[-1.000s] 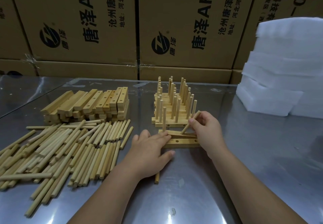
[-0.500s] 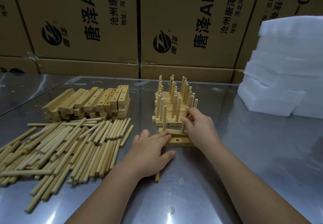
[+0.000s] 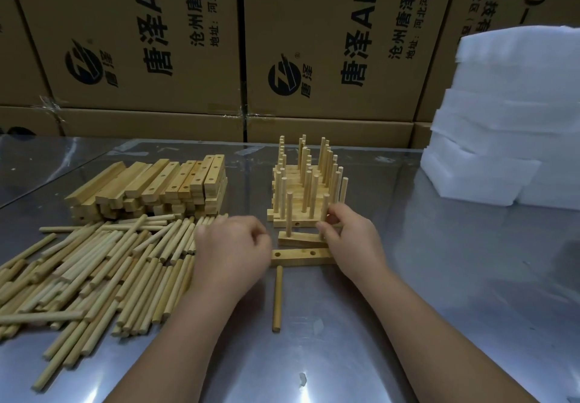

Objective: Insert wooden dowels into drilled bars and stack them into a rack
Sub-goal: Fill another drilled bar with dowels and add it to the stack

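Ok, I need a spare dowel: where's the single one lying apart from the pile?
In the head view, the loose dowel lies mid-table on the metal table, right of the dowel pile, its far end right by the empty drilled bar.

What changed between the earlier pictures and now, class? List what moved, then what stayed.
The right hand swung its tilted dowel upright into the bar and still pinches it. The left hand lifted off the bar and slid left to the loose dowels; its grasp is blurred. The rack and lone dowel stayed put.
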